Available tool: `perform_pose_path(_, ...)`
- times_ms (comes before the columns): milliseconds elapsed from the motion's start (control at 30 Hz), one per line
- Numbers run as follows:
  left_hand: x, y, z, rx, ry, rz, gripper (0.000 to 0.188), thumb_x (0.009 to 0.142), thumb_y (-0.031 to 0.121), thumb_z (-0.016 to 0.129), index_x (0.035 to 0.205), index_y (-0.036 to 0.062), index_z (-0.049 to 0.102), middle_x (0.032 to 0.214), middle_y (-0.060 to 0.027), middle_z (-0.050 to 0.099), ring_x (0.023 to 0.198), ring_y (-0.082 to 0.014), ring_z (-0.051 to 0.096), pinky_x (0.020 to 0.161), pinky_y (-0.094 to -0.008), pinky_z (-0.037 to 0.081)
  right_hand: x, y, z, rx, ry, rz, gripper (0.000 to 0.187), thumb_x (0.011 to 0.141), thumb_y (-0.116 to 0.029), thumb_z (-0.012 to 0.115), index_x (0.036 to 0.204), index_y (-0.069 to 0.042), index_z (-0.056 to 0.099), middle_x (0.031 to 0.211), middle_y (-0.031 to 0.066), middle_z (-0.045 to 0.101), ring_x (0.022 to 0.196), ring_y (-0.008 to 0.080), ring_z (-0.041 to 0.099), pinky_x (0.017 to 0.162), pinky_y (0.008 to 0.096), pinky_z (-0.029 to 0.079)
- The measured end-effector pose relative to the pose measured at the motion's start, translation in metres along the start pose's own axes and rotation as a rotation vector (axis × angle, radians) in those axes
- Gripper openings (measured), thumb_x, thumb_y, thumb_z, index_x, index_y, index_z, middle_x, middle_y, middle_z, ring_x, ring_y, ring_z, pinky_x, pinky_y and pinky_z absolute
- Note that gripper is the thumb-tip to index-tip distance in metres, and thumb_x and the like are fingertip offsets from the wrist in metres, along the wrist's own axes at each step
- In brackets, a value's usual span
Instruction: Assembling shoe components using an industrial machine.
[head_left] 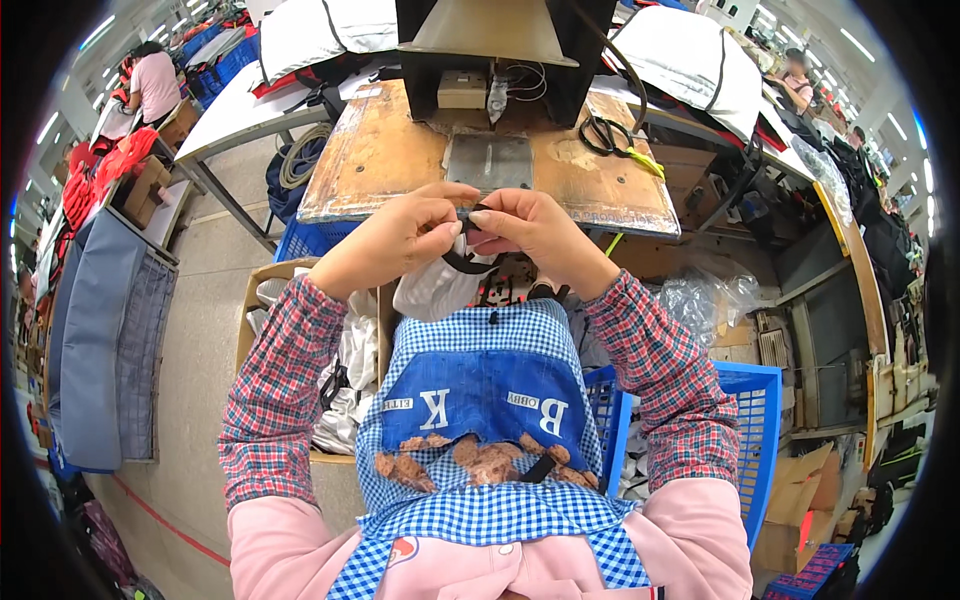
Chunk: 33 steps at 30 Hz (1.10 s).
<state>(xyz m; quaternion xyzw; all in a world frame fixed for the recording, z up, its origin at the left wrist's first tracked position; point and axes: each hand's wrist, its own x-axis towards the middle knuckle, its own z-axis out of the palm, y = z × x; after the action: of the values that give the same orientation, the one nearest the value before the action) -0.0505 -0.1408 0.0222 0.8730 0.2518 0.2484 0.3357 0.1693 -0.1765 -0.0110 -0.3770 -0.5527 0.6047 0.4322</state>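
Both my hands meet in front of the wooden table's near edge, above my lap. My left hand (405, 238) pinches a black strap (466, 265) between thumb and fingers. The fingers of my right hand (545, 235) are closed on the same strap, just to the right. It curves down in a loop below the fingertips. White fabric (437, 292) hangs under my left hand, next to the strap; whether the two are joined I cannot tell. Part of the strap is hidden behind my fingers.
A black-framed machine (463, 92) stands on the worn wooden table (375, 150). Black scissor-like loops (603, 135) lie at its right. A cardboard box (258, 290) of white pieces is at my left, a blue crate (752, 400) at my right. Other people work far off.
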Motion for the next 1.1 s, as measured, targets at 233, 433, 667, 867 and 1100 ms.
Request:
perform_pose_path(233,0.016,-0.019,0.005,-0.109,-0.068,-0.119,0.027,0.097,0.022,0.049,0.091,-0.0029,0.058,0.081,-0.0011,0.053,0.074,-0.0067,0.046,0.065,-0.0247,0.042,0.006,-0.002,-0.011,-0.078,0.044,0.043,0.025,0.097,-0.022,0.058,0.103,0.002,0.061,0.089,0.0069,0.067,0.081,0.0125,0.066,0.070,0.0268,0.057)
perform_pose_path(433,0.036,-0.031,0.004,-0.158,-0.008,-0.104,0.027,0.098,0.024,0.050,0.094,-0.0012,0.059,0.076,0.0023,0.050,0.072,-0.0062,0.044,0.063,-0.0242,0.041,0.019,-0.002,-0.018,-0.065,0.117,0.028,0.024,0.098,-0.023,0.056,0.097,0.000,0.061,0.084,0.0038,0.064,0.075,0.0113,0.064,0.067,0.0253,0.056)
perform_pose_path(667,0.054,-0.036,-0.001,-0.130,-0.046,-0.159,0.026,0.100,0.025,0.051,0.102,0.0011,0.062,0.071,0.0086,0.047,0.060,-0.0004,0.038,0.050,-0.0201,0.031,0.034,0.001,-0.029,0.060,0.193,0.011,0.020,0.098,-0.022,0.055,0.093,-0.003,0.059,0.083,0.0016,0.062,0.073,0.0099,0.062,0.068,0.0250,0.055)
perform_pose_path(867,0.075,-0.037,-0.001,-0.027,0.100,-0.189,0.028,0.092,0.023,0.056,0.096,-0.0036,0.065,0.069,-0.0050,0.057,0.066,-0.0107,0.050,0.062,-0.0283,0.044,0.055,0.004,-0.036,0.231,0.263,-0.020,0.018,0.098,-0.021,0.056,0.091,-0.004,0.058,0.082,0.0015,0.060,0.072,0.0106,0.060,0.065,0.0260,0.054)
perform_pose_path(1100,0.091,-0.041,-0.003,0.037,0.222,-0.143,0.031,0.093,0.023,0.058,0.097,-0.0061,0.066,0.068,0.0015,0.053,0.061,-0.0070,0.046,0.054,-0.0250,0.039,0.072,0.003,-0.042,0.396,0.303,-0.037,0.017,0.095,-0.019,0.058,0.088,-0.004,0.058,0.080,0.0020,0.058,0.070,0.0128,0.058,0.062,0.0272,0.053)
